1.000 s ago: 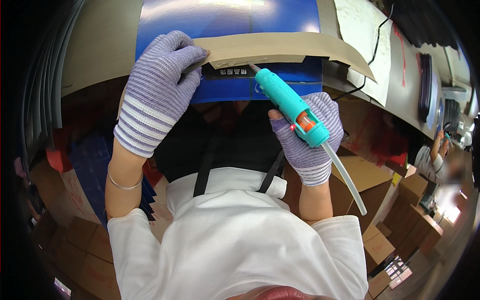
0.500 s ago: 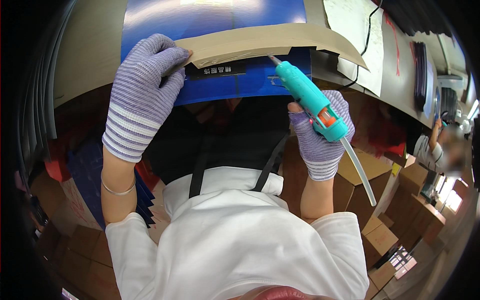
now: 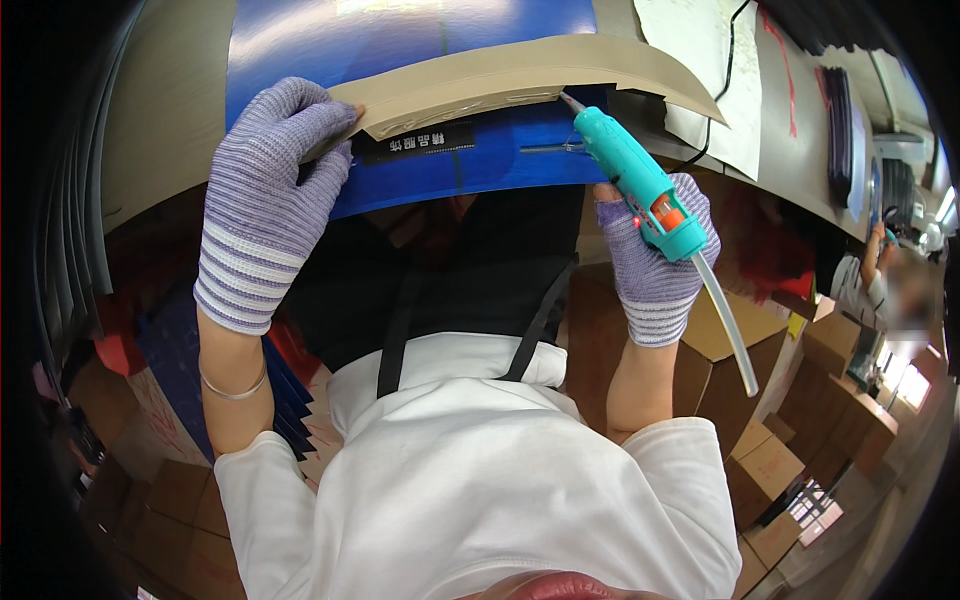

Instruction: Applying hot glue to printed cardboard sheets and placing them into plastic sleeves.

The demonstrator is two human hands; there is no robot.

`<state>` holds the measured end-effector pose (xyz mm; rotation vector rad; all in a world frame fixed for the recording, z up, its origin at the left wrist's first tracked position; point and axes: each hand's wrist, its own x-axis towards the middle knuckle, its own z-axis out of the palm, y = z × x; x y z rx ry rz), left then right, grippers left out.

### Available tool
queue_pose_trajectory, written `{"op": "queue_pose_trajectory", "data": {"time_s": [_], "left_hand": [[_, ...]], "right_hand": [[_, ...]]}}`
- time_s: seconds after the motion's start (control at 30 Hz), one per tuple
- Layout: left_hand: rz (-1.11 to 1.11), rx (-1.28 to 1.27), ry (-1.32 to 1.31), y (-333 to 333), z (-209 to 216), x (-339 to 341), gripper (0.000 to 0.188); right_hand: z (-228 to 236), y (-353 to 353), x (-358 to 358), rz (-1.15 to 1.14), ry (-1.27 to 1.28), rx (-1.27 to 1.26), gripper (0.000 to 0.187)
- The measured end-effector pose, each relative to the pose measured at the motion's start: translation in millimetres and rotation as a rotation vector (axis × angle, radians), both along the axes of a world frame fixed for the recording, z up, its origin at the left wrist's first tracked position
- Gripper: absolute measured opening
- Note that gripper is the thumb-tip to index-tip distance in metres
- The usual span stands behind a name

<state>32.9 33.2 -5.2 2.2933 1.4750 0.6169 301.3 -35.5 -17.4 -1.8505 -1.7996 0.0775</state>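
The glue gun [image 3: 635, 170] gripped by the right hand [image 3: 640, 268] has slid rightward, so glue [image 3: 520, 98] seems to line most of the flap [image 3: 470, 110] on the strip [image 3: 500, 62] the left hand [image 3: 268, 195] pinches over the blue sheet [image 3: 420, 178]

Remotely I see the left hand [image 3: 262, 170] and right hand [image 3: 648, 268] in purple-and-white striped knitted gloves [image 3: 245, 265], a thin silvery bangle [image 3: 238, 396], a white short-sleeved shirt [image 3: 470, 490] and black straps [image 3: 392, 370].

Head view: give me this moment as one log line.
left hand: holds tan strip | right hand: holds teal glue gun | nozzle: at strip's lower edge | blue sheet: under strip
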Motion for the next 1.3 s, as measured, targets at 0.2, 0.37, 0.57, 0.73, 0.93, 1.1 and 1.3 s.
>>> {"op": "queue_pose_trajectory", "data": {"time_s": [0.2, 0.37, 0.57, 0.73, 0.93, 1.1, 1.3], "left_hand": [[0.025, -0.036, -0.145, 1.8, 18.5, -11.8, 0.015], [0.000, -0.078, -0.165, 12.6, 44.5, -34.9, 0.014], [-0.019, -0.078, -0.114, 12.5, 53.9, -69.7, 0.016], [0.035, -0.119, 0.004, 12.8, 55.5, -86.0, 0.019], [-0.072, -0.090, 0.086, 31.1, 59.9, -78.9, 0.024], [-0.102, -0.063, 0.070, 31.2, 64.0, -78.8, 0.023], [-0.043, -0.422, 0.003, 51.9, 53.3, -70.6, 0.021]], "right_hand": [[-2.5, 40.4, 80.4, -0.086, 0.179, 0.140, 0.025], [-0.6, 121.8, 147.0, -0.097, 0.229, 0.033, 0.047], [12.1, 130.8, 146.7, -0.165, 0.050, -0.167, 0.053], [31.2, 56.6, 83.1, -0.394, -0.167, 0.018, 0.029], [-6.1, 38.2, -1.2, 0.540, -0.096, 0.006, 0.041], [-13.9, 78.0, -18.4, 0.504, -0.020, 0.079, 0.041], [23.9, 73.0, 7.4, 0.799, 0.105, 0.010, 0.029]]}}
